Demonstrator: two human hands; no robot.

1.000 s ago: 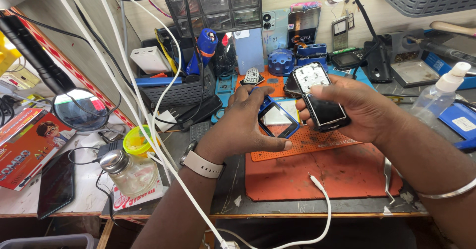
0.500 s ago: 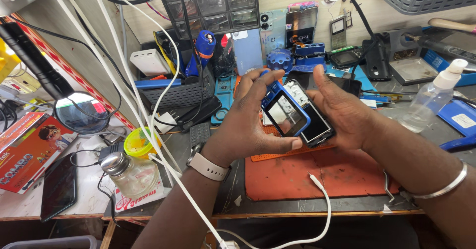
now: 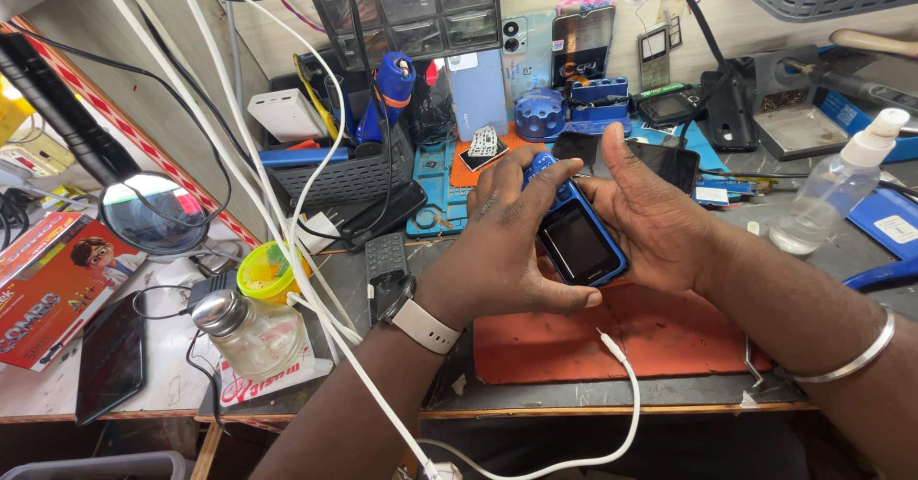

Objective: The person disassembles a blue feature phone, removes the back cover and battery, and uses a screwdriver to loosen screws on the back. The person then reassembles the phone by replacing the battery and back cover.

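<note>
Both hands meet over the orange work mat [image 3: 650, 346], closed around a small blue keypad phone [image 3: 577, 241]. Left hand [image 3: 512, 250], with a pale smartwatch [image 3: 421, 325] at its wrist, curls over the phone's upper end with the thumb lying along the lower edge, while the right hand [image 3: 660, 222] cups the phone from behind, fingers raised past its top; held so, the dark screen faces up toward the camera and the body is braced from both sides. Its keypad end is covered by the left fingers, so how that part looks cannot be made out. A silver bangle [image 3: 851, 360] rings the right forearm. Below the hands a white cable [image 3: 626, 384] trails across the mat and off the tabletop [image 3: 535, 396] edge. Farther left stand a glass jar [image 3: 244, 332] and a yellow cup [image 3: 268, 272]; to the right, a clear spray bottle [image 3: 837, 188]. Behind, phone parts and a drawer cabinet [image 3: 421, 2] crowd the wall, too cluttered to sort fully.
</note>
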